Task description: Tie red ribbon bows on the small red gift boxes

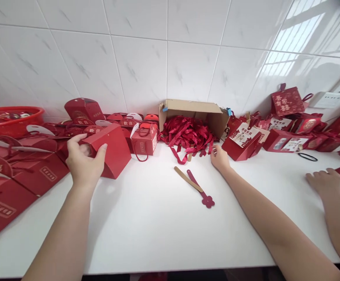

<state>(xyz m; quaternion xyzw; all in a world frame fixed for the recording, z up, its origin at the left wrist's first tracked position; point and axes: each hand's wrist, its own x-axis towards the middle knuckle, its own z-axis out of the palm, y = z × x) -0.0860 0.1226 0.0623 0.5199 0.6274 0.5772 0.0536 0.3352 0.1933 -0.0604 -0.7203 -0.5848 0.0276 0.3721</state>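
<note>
My left hand (pixel 84 158) is closed around a plain red gift box (pixel 115 150), thumb on its near side, and holds it tilted just over the table. Its other fingers are partly hidden behind the box. At the right edge of a heap of red ribbons (pixel 187 132), my right hand (pixel 220 158) has its fingers drawn together; whether a ribbon end is between them is hidden. The ribbons spill out of a cardboard box (pixel 193 104) lying on its side. In front of them, a gold strip (pixel 184 176) crosses a dark red strip with a flower-shaped end (pixel 207 201).
Red handled gift boxes (pixel 20 177) crowd the left side, with a red basin (pixel 14 121) behind. More decorated boxes (pixel 242 140) stand at right, near a black ring (pixel 307 157) and a white power strip (pixel 326 100). Another person's hand (pixel 329 181) rests at far right.
</note>
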